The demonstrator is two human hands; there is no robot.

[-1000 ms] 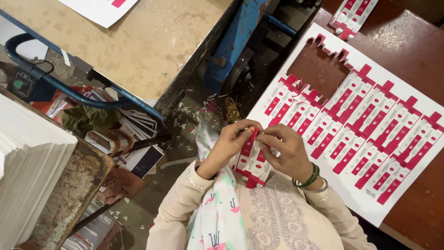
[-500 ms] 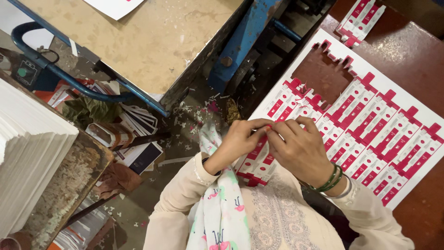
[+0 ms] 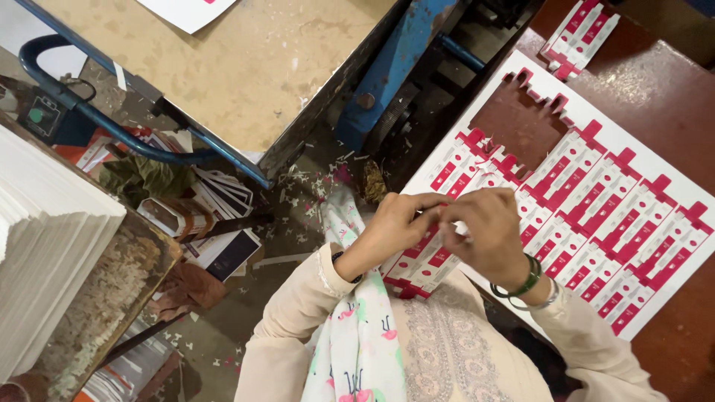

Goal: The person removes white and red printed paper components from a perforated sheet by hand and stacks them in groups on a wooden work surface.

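The left hand (image 3: 391, 223) and right hand (image 3: 480, 231) meet fingertip to fingertip over the near left corner of a large die-cut sheet of red-and-white carton blanks (image 3: 596, 216). Both pinch the same small blank at the sheet's edge, the left hand from the left and the right from above, which looks like a grip for working one piece free while the rest lies flat. The sheet rests on a dark red-brown table (image 3: 670, 89), its near edge at the person's lap. A gap (image 3: 514, 123) at the far side of the sheet shows bare table where blanks are missing. A few loose blanks (image 3: 581, 33) lie at the far edge of the table. To the left stand a tan work surface (image 3: 246, 67) and a tall white paper stack (image 3: 45, 260).
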